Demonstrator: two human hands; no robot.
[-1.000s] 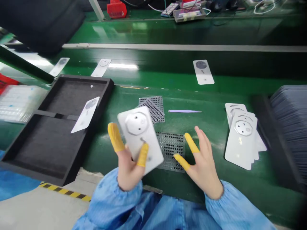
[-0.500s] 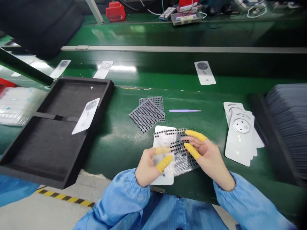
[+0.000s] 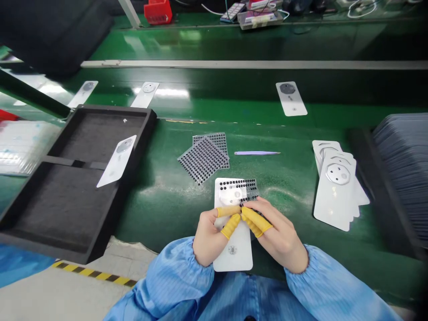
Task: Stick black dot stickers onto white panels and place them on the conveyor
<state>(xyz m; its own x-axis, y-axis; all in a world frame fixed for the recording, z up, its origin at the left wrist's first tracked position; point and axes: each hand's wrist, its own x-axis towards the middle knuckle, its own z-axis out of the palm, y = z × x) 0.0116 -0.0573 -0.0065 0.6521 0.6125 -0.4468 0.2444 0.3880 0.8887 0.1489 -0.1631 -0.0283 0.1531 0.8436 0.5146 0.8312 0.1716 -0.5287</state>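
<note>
Both hands meet over a white phone-shaped panel (image 3: pixel 233 263) with a round camera pattern, lying near the table's front edge. A clear sheet of black dots (image 3: pixel 250 183) covers its upper right part. My right hand (image 3: pixel 272 227) grips the lower part of this sheet, largely hidden by its fingers. Yellow finger cots cover several fingertips. My left hand (image 3: pixel 216 229) is closed, thumb and forefinger brought together against the right fingertips. A tiny dark dot shows where the fingertips meet; which hand has it I cannot tell.
Two more dotted sheets (image 3: pixel 203 158) overlap beyond my hands, beside purple tweezers (image 3: pixel 257 153). White panels (image 3: pixel 336 191) are stacked at right, before a black tray of grey sheets (image 3: pixel 404 169). At left, a black tray (image 3: pixel 63 205) bears one panel (image 3: pixel 117 160). Further panels (image 3: pixel 290 99) lie behind.
My right hand has moved down and left, its fingertips now meeting the left ones. The dotted sheet is tilted or lowered behind it, uncovering more of the white panel.
</note>
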